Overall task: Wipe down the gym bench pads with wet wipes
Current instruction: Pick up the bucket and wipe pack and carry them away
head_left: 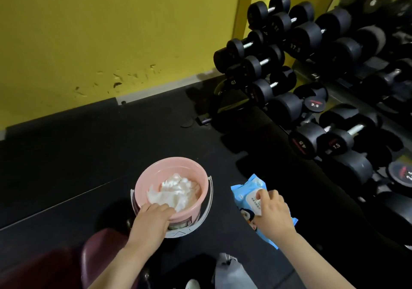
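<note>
A pink bucket (153, 170) with a white handle stands on the black floor and holds crumpled white wipes (176, 190). My left hand (151, 220) reaches over the bucket's near rim, fingers curled at the edge of the wipes. Right of the bucket lies a blue wet-wipe pack (247, 188) with a white flap; my right hand (273, 213) rests on it, fingertips on the flap. A dark red bench pad (98, 250) shows at the lower left, beside my left forearm.
A rack of black dumbbells (312, 70) fills the right side. A yellow wall (111, 32) runs behind the black rubber floor (66, 159). A grey-white plastic bag (231, 271) lies at the bottom centre.
</note>
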